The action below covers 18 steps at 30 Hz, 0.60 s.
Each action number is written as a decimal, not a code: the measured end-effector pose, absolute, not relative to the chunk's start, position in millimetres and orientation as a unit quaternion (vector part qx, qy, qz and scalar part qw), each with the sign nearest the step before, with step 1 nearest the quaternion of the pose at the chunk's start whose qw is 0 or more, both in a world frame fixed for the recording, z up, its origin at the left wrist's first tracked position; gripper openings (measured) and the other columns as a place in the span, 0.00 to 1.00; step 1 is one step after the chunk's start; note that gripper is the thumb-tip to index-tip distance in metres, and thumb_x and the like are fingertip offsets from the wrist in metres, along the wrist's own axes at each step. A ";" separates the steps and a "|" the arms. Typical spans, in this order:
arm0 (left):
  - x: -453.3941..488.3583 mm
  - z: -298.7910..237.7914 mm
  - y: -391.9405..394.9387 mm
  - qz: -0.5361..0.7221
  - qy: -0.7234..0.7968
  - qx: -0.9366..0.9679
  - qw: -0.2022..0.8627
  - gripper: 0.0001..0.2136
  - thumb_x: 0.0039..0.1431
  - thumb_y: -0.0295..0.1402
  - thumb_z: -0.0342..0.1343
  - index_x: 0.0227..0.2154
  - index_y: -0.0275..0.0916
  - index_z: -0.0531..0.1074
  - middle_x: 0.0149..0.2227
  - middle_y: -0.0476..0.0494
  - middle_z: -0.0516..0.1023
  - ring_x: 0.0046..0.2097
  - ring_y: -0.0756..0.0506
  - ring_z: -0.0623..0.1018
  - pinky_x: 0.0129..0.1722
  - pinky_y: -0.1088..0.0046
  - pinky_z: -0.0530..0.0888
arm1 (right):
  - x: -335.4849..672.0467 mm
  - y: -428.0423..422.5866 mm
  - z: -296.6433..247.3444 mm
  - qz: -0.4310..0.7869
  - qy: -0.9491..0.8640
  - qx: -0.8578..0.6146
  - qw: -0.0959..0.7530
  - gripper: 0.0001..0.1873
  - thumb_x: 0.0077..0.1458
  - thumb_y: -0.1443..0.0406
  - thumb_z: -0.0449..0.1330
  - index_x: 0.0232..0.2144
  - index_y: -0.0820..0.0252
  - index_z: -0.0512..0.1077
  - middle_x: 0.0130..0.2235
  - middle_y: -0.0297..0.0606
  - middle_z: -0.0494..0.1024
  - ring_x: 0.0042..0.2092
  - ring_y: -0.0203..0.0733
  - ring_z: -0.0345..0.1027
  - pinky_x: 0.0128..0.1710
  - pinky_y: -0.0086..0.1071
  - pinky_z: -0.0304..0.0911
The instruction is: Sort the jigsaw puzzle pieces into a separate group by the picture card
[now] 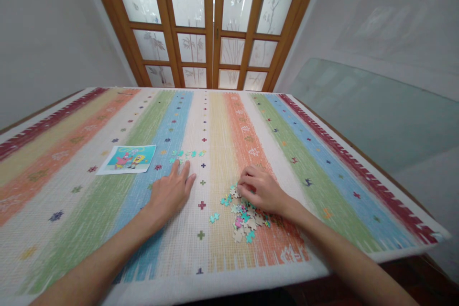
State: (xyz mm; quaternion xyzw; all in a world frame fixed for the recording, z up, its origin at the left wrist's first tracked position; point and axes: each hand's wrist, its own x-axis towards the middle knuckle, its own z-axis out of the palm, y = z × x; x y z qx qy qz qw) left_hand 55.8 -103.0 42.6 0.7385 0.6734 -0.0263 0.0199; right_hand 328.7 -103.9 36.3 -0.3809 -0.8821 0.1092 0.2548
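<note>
My left hand (172,191) lies flat and open on the striped cloth, fingers stretched toward a short row of teal puzzle pieces (186,154) just beyond the fingertips. My right hand (260,189) rests on the near edge of a loose pile of puzzle pieces (244,217), fingers curled down and pinched over pieces at the pile's top left; which piece it grips is hidden. A single teal piece (214,217) lies apart, left of the pile. A cartoon reference picture (128,158) lies flat to the left.
A striped, multicoloured cloth (89,201) covers the table. Wooden doors with frosted glass panes (211,24) stand behind the far edge. A glass sheet (376,110) leans on the right wall, beside the table's right edge (394,201).
</note>
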 end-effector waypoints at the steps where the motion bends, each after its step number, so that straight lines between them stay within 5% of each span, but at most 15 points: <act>1: 55.7 42.6 -103.0 -0.025 0.673 0.739 0.021 0.25 0.74 0.43 0.37 0.68 0.41 0.57 0.69 0.27 0.56 0.47 0.32 0.80 0.42 0.51 0.78 | 329.1 -104.2 36.8 0.117 -0.884 -0.378 0.251 0.08 0.60 0.69 0.57 0.28 0.61 0.73 0.34 0.40 0.72 0.37 0.42 0.64 0.38 0.36 0.58; 10: 57.6 44.5 -106.2 0.024 0.653 0.757 0.000 0.25 0.73 0.42 0.42 0.69 0.40 0.56 0.70 0.30 0.56 0.45 0.33 0.81 0.37 0.56 0.79 | 328.3 -107.3 37.2 0.153 -0.897 -0.358 0.208 0.07 0.59 0.65 0.62 0.39 0.60 0.78 0.39 0.42 0.73 0.41 0.43 0.66 0.41 0.38 0.61; 18: 62.7 36.1 -123.1 0.097 0.320 0.939 0.077 0.17 0.74 0.34 0.42 0.58 0.39 0.68 0.61 0.37 0.72 0.49 0.43 0.81 0.40 0.69 0.80 | 325.9 -110.0 38.6 0.171 -0.903 -0.319 0.232 0.02 0.57 0.67 0.64 0.32 0.61 0.77 0.39 0.42 0.74 0.41 0.43 0.66 0.42 0.38 0.62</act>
